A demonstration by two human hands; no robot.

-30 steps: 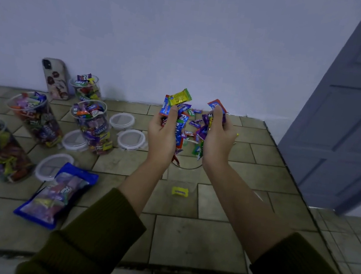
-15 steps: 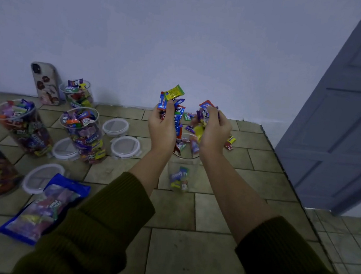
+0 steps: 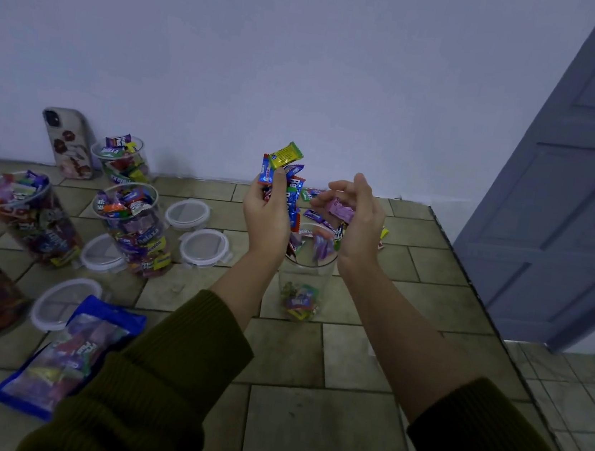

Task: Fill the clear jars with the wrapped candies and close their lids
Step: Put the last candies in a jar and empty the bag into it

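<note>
A clear jar (image 3: 305, 275) stands on the tiled counter between my wrists, with a few wrapped candies (image 3: 297, 302) at its bottom. Above its mouth my left hand (image 3: 269, 214) grips a bunch of blue, red and yellow-green candies (image 3: 283, 171). My right hand (image 3: 358, 225) hovers on the other side with fingers loosely spread; a purple candy (image 3: 341, 208) lies against its fingers and more candies (image 3: 318, 244) are falling into the jar. Several filled jars (image 3: 134, 231) stand to the left without lids.
Several white-rimmed lids (image 3: 204, 247) lie between the filled jars. A blue candy bag (image 3: 66, 354) lies at the front left. A phone (image 3: 68, 143) leans on the wall. The counter edge (image 3: 468, 284) drops off at the right, near a grey door (image 3: 570, 221).
My right hand has opened and spread away from the left, letting candies drop toward the jar. The left hand still holds its bunch.
</note>
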